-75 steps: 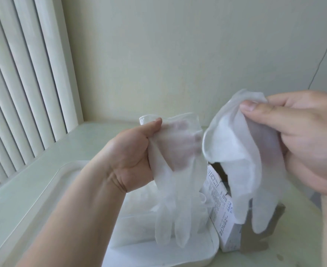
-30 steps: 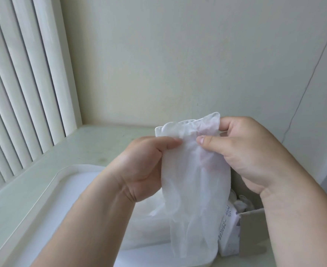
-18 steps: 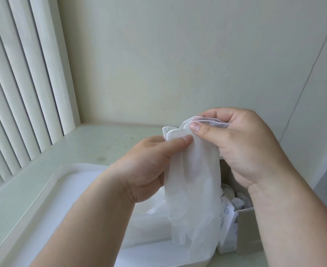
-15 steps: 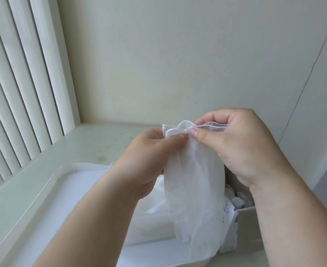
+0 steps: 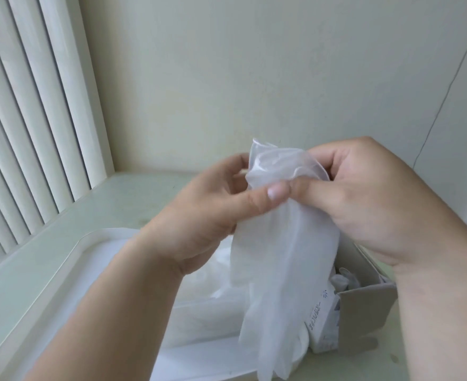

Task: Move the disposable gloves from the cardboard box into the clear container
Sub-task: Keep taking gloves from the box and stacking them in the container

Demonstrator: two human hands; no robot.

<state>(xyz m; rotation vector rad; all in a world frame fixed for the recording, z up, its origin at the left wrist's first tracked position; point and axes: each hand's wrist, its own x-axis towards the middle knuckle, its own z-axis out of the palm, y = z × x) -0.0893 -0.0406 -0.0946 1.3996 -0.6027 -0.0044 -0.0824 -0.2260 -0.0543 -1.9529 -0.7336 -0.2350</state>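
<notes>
Translucent white disposable gloves [image 5: 282, 259] hang by their cuffs in front of me, held stacked together. My left hand [image 5: 213, 213] pinches the cuff from the left with thumb against fingers. My right hand [image 5: 370, 199] pinches the same cuff from the right. The glove fingers dangle over the clear container [image 5: 70, 259], which lies low at the left and centre with more gloves [image 5: 207, 292] inside it. The open cardboard box [image 5: 364, 312] stands at the lower right, partly hidden behind the hanging gloves and my right forearm, with glove tips showing inside.
A pale green counter [image 5: 133, 199] runs under everything to the wall behind. Vertical white blinds [image 5: 28, 105] fill the left side. The wall corner is close at the right.
Earlier each hand held a separate glove; the two were brought together into one stack. In the last half second my left thumb shifted across the cuff and the cuff bunched upward.
</notes>
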